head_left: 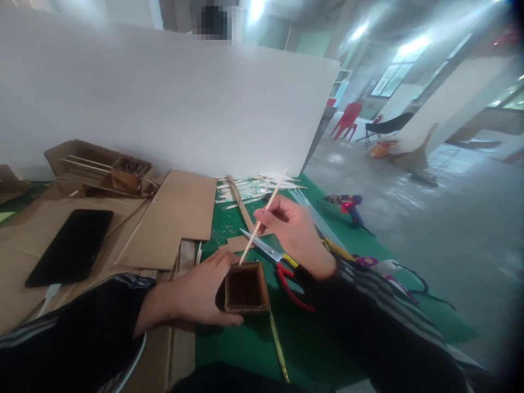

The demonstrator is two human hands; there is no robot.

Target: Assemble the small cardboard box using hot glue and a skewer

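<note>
My left hand (200,289) is closed around the left side of a small open-topped cardboard box (246,309), whose square opening faces me. In my right hand (292,229), a thin wooden stick (268,206) is pinched between thumb and fingers. It slants down to the left, and its lower end meets the box's far rim close to my left fingertips. Under my right hand lie scissors (264,246) with red and yellow handles, partly hidden by the sleeve. A thin yellowish stick or pen (278,346) lies below the box's right corner.
Cardboard sheets (172,213) and a black phone (71,245) with a cable cover the left. Behind them stands a cardboard tray (88,158). Several white-green strips (249,190) lie near the white partition (184,103). A red-blue glue gun (350,207) sits at the right edge.
</note>
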